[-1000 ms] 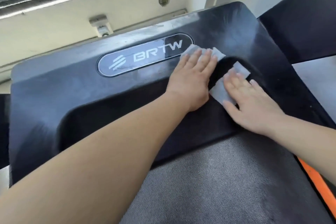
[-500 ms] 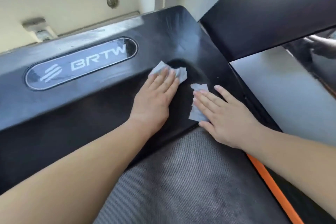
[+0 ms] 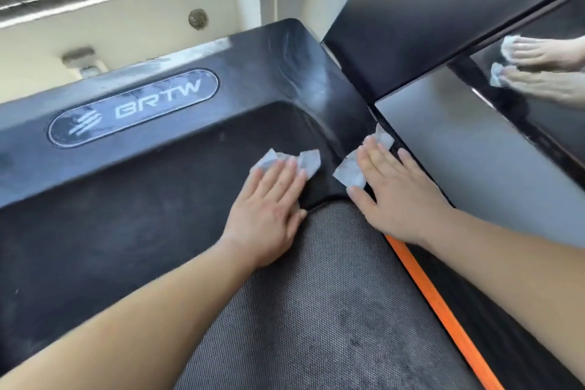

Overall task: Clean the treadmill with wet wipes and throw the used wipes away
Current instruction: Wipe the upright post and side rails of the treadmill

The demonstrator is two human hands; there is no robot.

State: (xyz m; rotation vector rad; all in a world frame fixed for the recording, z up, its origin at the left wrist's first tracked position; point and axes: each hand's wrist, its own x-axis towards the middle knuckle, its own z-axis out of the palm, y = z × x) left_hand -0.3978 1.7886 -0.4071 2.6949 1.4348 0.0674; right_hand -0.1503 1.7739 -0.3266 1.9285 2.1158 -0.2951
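The treadmill's black front cover (image 3: 158, 184) with a BRTW logo plate (image 3: 133, 106) fills the left and middle. Below it lies the grey running belt (image 3: 316, 310), edged on the right by an orange stripe (image 3: 443, 304). My left hand (image 3: 266, 209) lies flat, fingers straight, pressing a crumpled wet wipe (image 3: 304, 160) onto the cover just above the belt's edge. My right hand (image 3: 395, 196) lies flat on a second wet wipe (image 3: 348, 172) at the cover's right corner.
A black panel (image 3: 443, 9) rises to the right, with a glossy dark surface (image 3: 538, 73) reflecting both hands. A grey floor strip (image 3: 474, 168) lies right of the treadmill. A cream wall and window sill (image 3: 110, 25) stand beyond the front cover.
Both hands have slid their wipes down the cover toward me, to the belt's front edge. The view has shifted, showing more of the right side.
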